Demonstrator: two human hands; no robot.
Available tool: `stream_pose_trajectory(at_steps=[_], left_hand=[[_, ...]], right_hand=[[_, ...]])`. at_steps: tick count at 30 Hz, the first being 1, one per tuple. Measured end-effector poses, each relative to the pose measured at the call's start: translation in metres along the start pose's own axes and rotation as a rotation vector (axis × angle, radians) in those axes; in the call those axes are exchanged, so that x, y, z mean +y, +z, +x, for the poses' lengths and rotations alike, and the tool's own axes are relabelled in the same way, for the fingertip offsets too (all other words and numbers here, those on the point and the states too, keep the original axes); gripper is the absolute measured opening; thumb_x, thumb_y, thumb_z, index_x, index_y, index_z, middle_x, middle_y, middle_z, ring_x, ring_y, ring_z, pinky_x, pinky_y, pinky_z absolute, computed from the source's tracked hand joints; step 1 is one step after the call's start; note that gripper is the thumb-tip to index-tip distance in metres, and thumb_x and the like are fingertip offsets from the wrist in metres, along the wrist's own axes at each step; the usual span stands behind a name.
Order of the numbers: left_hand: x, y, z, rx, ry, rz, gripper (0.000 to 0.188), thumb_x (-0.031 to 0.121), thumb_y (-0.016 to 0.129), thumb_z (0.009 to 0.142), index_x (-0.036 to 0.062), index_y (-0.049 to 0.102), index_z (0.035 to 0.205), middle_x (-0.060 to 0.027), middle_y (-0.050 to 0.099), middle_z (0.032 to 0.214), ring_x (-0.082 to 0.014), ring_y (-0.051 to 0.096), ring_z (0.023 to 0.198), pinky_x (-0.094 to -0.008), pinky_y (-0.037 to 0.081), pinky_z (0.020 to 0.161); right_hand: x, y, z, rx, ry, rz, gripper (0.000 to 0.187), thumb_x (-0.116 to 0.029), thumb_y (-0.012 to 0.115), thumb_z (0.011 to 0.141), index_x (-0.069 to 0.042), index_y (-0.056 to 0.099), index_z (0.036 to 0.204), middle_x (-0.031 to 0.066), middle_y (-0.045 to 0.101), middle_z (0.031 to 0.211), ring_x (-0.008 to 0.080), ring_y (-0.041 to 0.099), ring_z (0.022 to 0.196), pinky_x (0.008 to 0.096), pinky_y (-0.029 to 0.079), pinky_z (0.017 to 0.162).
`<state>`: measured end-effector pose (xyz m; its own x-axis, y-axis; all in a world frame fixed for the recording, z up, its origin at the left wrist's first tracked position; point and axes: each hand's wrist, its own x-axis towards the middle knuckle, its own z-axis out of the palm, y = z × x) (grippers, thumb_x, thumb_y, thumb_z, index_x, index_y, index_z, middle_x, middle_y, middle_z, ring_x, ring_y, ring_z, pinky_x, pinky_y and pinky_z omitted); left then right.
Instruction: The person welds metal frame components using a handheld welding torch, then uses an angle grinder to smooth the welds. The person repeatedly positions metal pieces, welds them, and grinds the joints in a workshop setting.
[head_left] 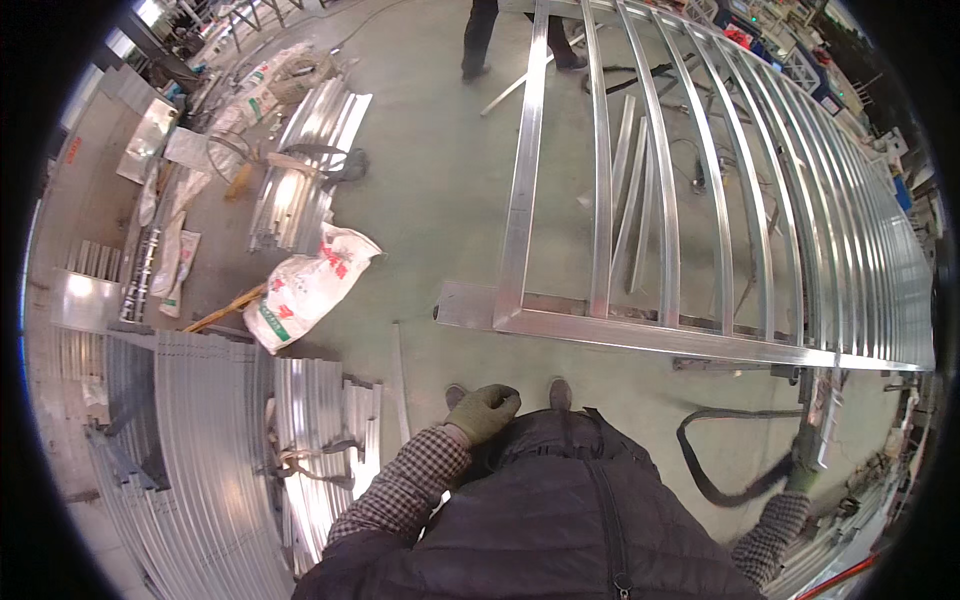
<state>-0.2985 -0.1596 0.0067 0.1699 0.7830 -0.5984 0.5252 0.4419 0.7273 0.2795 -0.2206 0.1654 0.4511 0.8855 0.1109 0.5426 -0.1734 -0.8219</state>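
While your right hand (pixel 803 470) is nearer, its grip too dim to tell: one metal bar (pixel 829 428), just beside it, long axis running forward toward the slatted frame (pixel 640 334); left hand (pixel 484 413), curled closed, well apart

Barred frame (pixel 630 330) set ahead and rightward; loose bars (pixel 643 205) seen on floor (pixel 440 200) through its gaps. Another person's legs (pixel 480 38) found near its far left end. Sack (pixel 310 288) laid leftward, between farther strapped bundle (pixel 290 205) and nearer stacked profiles (pixel 215 430). Looped strap (pixel 722 496) seen left of right hand (pixel 803 468).
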Motion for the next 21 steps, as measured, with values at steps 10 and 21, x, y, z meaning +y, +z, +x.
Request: stream_pose_trajectory(at_steps=[10,21], left_hand=[[-0.101,-0.083,-0.014,-0.169,-0.062,-0.164,0.054,0.046,0.06,0.102,0.002,0.071,0.131,-0.0208,0.073,0.131,-0.0339,0.067,0.127,-0.0407,0.051,0.109],[-0.225,-0.136,-0.095,0.289,-0.292,-0.575,0.039,0.032,0.07,0.102,-0.0018,0.072,0.121,-0.0101,0.077,0.098,-0.0146,0.071,0.082,-0.0298,0.057,0.074]], right_hand=[[-0.206,0.058,-0.041,-0.105,-0.11,-0.176,0.053,-0.014,0.073,0.1,-0.001,0.058,0.149,0.0095,0.074,0.122,0.017,0.072,0.109,0.033,0.058,0.088],[-0.239,0.302,0.003,-0.38,-0.179,-0.091,0.02,-0.017,0.079,0.097,-0.003,0.074,0.11,0.0021,0.069,0.088,0.0127,0.065,0.076,0.0287,0.05,0.066]])
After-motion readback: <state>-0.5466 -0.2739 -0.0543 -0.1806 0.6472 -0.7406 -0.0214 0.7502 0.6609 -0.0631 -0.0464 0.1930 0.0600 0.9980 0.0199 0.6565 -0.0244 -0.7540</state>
